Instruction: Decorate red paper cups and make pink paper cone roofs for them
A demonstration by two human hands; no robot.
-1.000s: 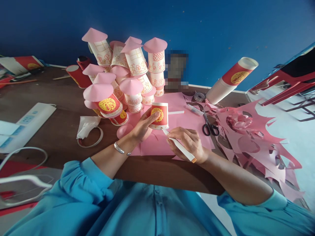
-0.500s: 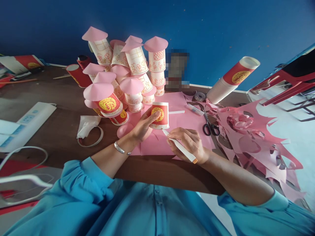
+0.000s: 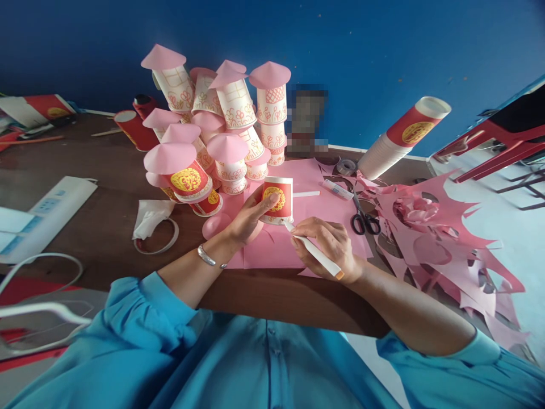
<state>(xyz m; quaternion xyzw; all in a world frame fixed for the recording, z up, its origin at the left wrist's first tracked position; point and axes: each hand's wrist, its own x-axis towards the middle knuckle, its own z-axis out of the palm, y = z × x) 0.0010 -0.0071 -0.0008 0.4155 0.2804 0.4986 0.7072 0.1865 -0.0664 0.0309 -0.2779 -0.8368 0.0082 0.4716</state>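
Note:
A red and white paper cup point(image 3: 284, 200) with a gold emblem is gripped by my left hand point(image 3: 251, 220), the thumb lying across the emblem. My right hand point(image 3: 327, 244) holds a white marker point(image 3: 318, 257) with an orange end, its tip at the cup's lower rim. Pink paper sheets point(image 3: 298, 250) lie beneath both hands. Behind my left hand stand several stacked cups with pink cone tops point(image 3: 227, 149), some bearing orange drawings of flowers and windows. A white pen cap point(image 3: 307, 193) rests on the pink paper behind the cup.
Black scissors point(image 3: 364, 222), a clear tube point(image 3: 338, 190) and a tape roll point(image 3: 346, 167) lie to the right, beside pink paper scraps point(image 3: 438, 250). A tall cup stack point(image 3: 400, 139) leans at the back right. Left are another roll point(image 3: 156, 244) and a power strip point(image 3: 49, 216).
My right hand and the marker have shifted slightly, with the tip a little higher at the cup's rim. The cup in my left hand has barely moved.

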